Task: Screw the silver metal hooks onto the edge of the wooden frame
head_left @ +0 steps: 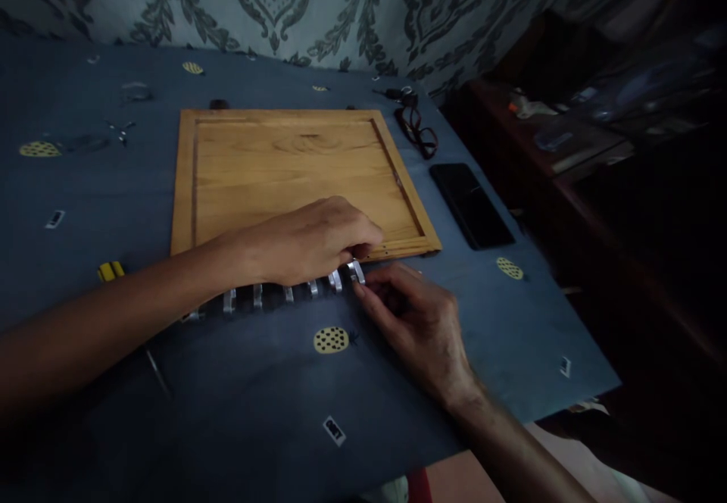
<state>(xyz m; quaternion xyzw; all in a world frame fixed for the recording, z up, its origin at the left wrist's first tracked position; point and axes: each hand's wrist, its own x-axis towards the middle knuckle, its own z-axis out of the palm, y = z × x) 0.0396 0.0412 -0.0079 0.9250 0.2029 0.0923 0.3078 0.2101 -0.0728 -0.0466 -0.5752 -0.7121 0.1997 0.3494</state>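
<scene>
- A dark rail [273, 296] with a row of silver hooks lies flat on the table [113, 207], just in front of the near edge of the wooden board [284, 170].
- Both hands meet at the rail's right end. The left hand [307, 242] lies over the rail, its fingers [363, 249] pinched together on the end hook [357, 270].
- The right hand [420, 321] comes in from the near right; its fingers [369, 291] touch the same hook from below, curled close. How firmly they grip I cannot tell.
- To do this well, I judge: keep the rail flat, so it does not roll; let the left hand steady it while the right fingers work the hook; use small, square moves, since the hooks sit close together.
- Risk: the rail touches or nearly touches the board's edge, so a push away could jam it there.
- A yellow-handled tool [110, 270] lies on the cloth at the left, well apart.
- A dark phone [471, 204] lies right of the board, glasses [420, 132] beyond it at the far right.
</scene>
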